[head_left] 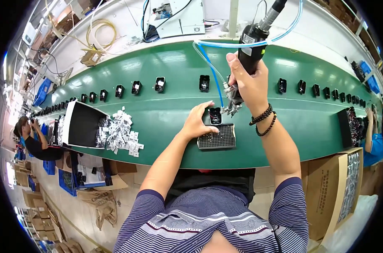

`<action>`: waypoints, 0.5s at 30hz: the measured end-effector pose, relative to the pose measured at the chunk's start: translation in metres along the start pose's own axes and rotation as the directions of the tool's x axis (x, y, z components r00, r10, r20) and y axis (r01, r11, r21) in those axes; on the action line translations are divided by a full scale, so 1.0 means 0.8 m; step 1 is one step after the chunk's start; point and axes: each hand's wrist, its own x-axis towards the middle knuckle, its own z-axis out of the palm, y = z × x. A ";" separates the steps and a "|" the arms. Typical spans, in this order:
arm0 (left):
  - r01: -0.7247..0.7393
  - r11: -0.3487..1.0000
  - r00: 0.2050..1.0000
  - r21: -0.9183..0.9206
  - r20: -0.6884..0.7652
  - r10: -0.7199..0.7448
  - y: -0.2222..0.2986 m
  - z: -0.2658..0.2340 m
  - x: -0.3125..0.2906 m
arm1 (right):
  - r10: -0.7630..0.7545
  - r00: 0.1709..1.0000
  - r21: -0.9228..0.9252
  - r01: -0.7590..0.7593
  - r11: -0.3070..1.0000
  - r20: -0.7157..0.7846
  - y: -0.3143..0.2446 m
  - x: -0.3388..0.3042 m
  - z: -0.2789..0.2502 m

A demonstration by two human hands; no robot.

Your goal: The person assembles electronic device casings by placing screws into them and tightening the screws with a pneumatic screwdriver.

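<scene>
My right hand (250, 84) is wrapped round a black power screwdriver (251, 47), held upright with a metal feed head (232, 101) at its lower end. A thin blue hose (214, 69) runs to that head, which sits close beside a small black plastic housing (215, 116). Thumb and fingers of my left hand (195, 123) grip this housing from the left. Just below it on the green table lies a grey perforated tray (216, 143), and my left thumb reaches over its upper edge. The screwdriver's tip is hidden among the metal parts.
More black housings (160, 84) stand in a row along the green table (166, 114). To the left, a tipped box (85, 125) lies by a heap of small white pieces (123, 130). A black bin (346, 126) and a cardboard carton (326, 189) are at right. Co-workers sit at both ends.
</scene>
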 end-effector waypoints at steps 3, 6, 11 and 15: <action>0.035 0.999 0.999 0.027 -0.009 -0.035 0.013 0.000 -0.001 | 0.016 1.000 -0.027 -0.015 1.000 0.008 -0.005 -0.004 0.005; 0.068 0.997 0.998 0.028 -0.009 -0.068 0.012 0.003 0.001 | 0.039 0.999 -0.080 -0.038 0.996 0.006 -0.006 -0.002 0.007; 0.038 0.996 0.999 0.083 -0.009 -0.037 -0.009 0.010 0.000 | 0.027 1.000 -0.102 -0.027 0.994 0.002 -0.006 0.013 0.007; 0.004 0.997 0.997 0.072 -0.083 0.002 -0.004 0.011 -0.005 | -0.007 1.000 -0.039 0.008 0.999 0.020 -0.017 0.023 0.017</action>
